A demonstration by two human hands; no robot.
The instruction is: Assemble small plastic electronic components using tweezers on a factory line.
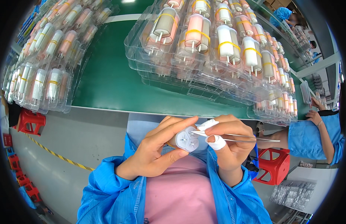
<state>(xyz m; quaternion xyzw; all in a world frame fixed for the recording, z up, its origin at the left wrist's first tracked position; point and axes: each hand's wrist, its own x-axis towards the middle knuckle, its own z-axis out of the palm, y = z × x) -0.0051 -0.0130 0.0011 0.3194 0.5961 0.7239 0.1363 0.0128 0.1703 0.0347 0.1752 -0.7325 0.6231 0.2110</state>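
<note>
My left hand [154,149] is wrapped round a short, pale cylindrical part [187,139]. Its whitish, lobed end face points up, with small thin pins standing on it. My right hand [234,149] pinches a pair of metal tweezers [263,140], whose tips reach the upper edge of that end face. White wrapping [217,143] covers the right thumb, and a similar white wrap [208,124] is on a finger. Whether the tweezers' tips grip anything is too small to tell. Both hands are in front of my body, just short of the table edge.
On the green table [105,71], clear plastic trays [150,72] hold many pink, white and grey cylinders in yellow bands. Another stack of filled trays [42,74] stands at left. Red stools [271,164] are on the floor. A co-worker in blue [311,138] sits at right.
</note>
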